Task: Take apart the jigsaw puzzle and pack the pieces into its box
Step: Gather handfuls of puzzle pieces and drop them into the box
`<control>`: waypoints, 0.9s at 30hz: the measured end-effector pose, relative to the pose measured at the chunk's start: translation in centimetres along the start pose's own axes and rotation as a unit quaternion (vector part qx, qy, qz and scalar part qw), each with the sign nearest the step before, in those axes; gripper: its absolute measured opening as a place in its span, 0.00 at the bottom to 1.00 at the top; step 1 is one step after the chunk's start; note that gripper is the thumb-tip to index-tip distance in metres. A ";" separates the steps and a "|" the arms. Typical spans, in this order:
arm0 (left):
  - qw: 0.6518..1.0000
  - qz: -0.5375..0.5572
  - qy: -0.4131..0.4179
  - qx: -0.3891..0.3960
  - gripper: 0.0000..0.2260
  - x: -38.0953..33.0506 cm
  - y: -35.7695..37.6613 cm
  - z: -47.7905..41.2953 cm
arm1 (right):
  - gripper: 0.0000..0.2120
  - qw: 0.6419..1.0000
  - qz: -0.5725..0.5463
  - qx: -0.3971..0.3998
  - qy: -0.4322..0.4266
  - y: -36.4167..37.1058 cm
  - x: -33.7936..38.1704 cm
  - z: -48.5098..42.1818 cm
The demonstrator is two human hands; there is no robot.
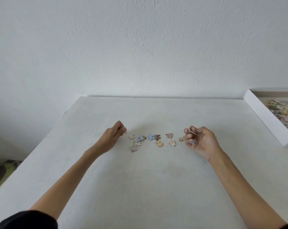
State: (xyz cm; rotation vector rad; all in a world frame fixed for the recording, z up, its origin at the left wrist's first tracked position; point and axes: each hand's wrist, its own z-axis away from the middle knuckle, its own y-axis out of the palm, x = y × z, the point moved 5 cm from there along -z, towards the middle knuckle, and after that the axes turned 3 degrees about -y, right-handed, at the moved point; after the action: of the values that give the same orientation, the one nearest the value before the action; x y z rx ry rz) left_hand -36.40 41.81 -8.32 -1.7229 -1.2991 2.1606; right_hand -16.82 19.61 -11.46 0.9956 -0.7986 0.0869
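Right hand [200,141] is palm-up, fingers curled loosely around a few collected pieces — one grey-blue piece [193,142] sits near the fingertips, another pale one is pinched higher up. Left hand [114,133] has thumb and fingertips pressed together just left of the scatter; can't tell whether a piece is in that pinch.

About ten loose pieces [150,140] lie on the white table [140,187] between the hands, all separated. The box [265,119] is at the far right edge, well apart, already holding a pile of pieces.

Risks:
- Open cupped grip on the right — pieces likely slip out on the carry to the box.
- The piece just beside the right fingers [181,138] could get flicked away.
- Pale pieces on a pale table are easy to miss.

No readable writing or brand anywhere — the box wall is plain white.
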 end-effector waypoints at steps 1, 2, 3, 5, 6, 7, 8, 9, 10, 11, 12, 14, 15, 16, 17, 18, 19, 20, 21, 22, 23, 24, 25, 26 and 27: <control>0.994 0.110 -0.025 0.004 0.10 -0.2 0.1 0.1 | 0.07 1.000 0.007 0.003 -0.002 0.1 0.1 0.1; 0.972 0.229 -0.049 0.011 0.11 -0.3 0.3 0.1 | 0.07 0.999 0.048 -0.004 -0.009 0.3 0.4 0.2; 0.937 0.341 -0.070 0.017 0.11 -0.5 0.3 0.1 | 0.09 0.993 0.115 -0.023 -0.024 0.2 0.7 0.3; 0.865 0.491 -0.099 0.032 0.11 -0.7 0.4 -0.1 | 0.17 0.949 0.295 -0.078 -0.085 0.2 1.5 0.6; 0.838 0.533 -0.107 0.045 0.11 -0.8 0.5 -0.2 | 0.18 0.910 0.383 -0.098 -0.126 0.4 1.9 0.9; 0.820 0.558 -0.112 0.061 0.09 -1.0 0.6 -0.2 | 0.16 0.862 0.469 -0.102 -0.165 0.7 2.2 1.0; 0.809 0.572 -0.113 0.073 0.07 -1.0 0.7 -0.3 | 0.12 0.802 0.555 -0.094 -0.201 0.9 2.4 1.1; 0.800 0.584 -0.111 0.082 0.04 -1.0 0.9 -0.3 | 0.06 0.740 0.630 -0.078 -0.222 1.0 2.4 1.1; 0.789 0.598 -0.110 0.087 0.06 -0.8 1.0 -0.3 | 0.03 0.689 0.687 -0.065 -0.223 1.1 2.3 1.2; 0.778 0.612 -0.114 0.087 0.10 -0.6 1.0 -0.3 | 0.06 0.659 0.718 -0.057 -0.216 0.9 2.0 1.2; 0.770 0.621 -0.119 0.085 0.13 -0.3 1.0 -0.3 | 0.09 0.650 0.728 -0.055 -0.208 0.7 1.8 1.2; 0.759 0.631 -0.125 0.097 0.10 0.0 1.0 -0.2 | 0.08 0.647 0.726 -0.068 -0.224 0.8 2.0 1.3; 0.751 0.639 -0.127 0.111 0.09 0.0 1.1 -0.1 | 0.06 0.644 0.725 -0.075 -0.230 0.9 2.1 1.3; 0.742 0.646 -0.128 0.124 0.10 0.0 1.2 -0.1 | 0.05 0.641 0.727 -0.079 -0.233 0.9 2.2 1.1; 0.737 0.651 -0.128 0.130 0.12 0.1 1.2 0.0 | 0.06 0.640 0.730 -0.075 -0.226 0.9 2.2 1.0; 0.735 0.652 -0.130 0.132 0.12 0.4 1.3 0.0 | 0.07 0.641 0.734 -0.066 -0.214 0.9 2.2 0.9; 0.734 0.652 -0.140 0.129 0.11 0.6 1.4 0.0 | 0.08 0.643 0.738 -0.056 -0.199 0.8 2.3 0.8; 0.738 0.647 -0.153 0.120 0.11 0.7 1.6 0.0 | 0.08 0.643 0.742 -0.044 -0.185 0.8 2.4 0.6; 0.748 0.633 -0.169 0.108 0.12 0.8 1.7 0.0 | 0.09 0.640 0.748 -0.030 -0.171 0.9 2.4 0.6; 0.768 0.607 -0.181 0.092 0.13 0.9 1.8 -0.1 | 0.10 0.631 0.759 -0.016 -0.163 0.9 2.3 0.5; 0.802 0.565 -0.180 0.074 0.14 0.9 1.6 0.0 | 0.11 0.618 0.771 -0.004 -0.155 1.0 2.1 0.5; 0.855 0.490 -0.162 0.048 0.16 0.8 1.3 -0.1 | 0.12 0.607 0.779 0.006 -0.157 1.1 1.9 0.4; 0.914 0.386 -0.128 0.015 0.16 0.6 0.8 -0.1 | 0.12 0.607 0.777 0.015 -0.167 1.3 1.8 0.3; 0.962 0.260 -0.083 -0.014 0.15 0.3 0.3 -0.1 | 0.12 0.628 0.756 0.025 -0.182 1.4 1.7 0.3; 0.989 0.140 -0.038 -0.037 0.11 0.0 0.0 -0.1 | 0.09 0.677 0.710 0.030 -0.189 1.6 1.7 0.4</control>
State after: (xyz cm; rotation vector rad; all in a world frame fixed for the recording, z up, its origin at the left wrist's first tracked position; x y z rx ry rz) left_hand -36.31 41.95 -8.32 -1.9757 -1.2352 2.3743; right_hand -16.47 19.72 -9.10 0.2051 -1.8287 1.2992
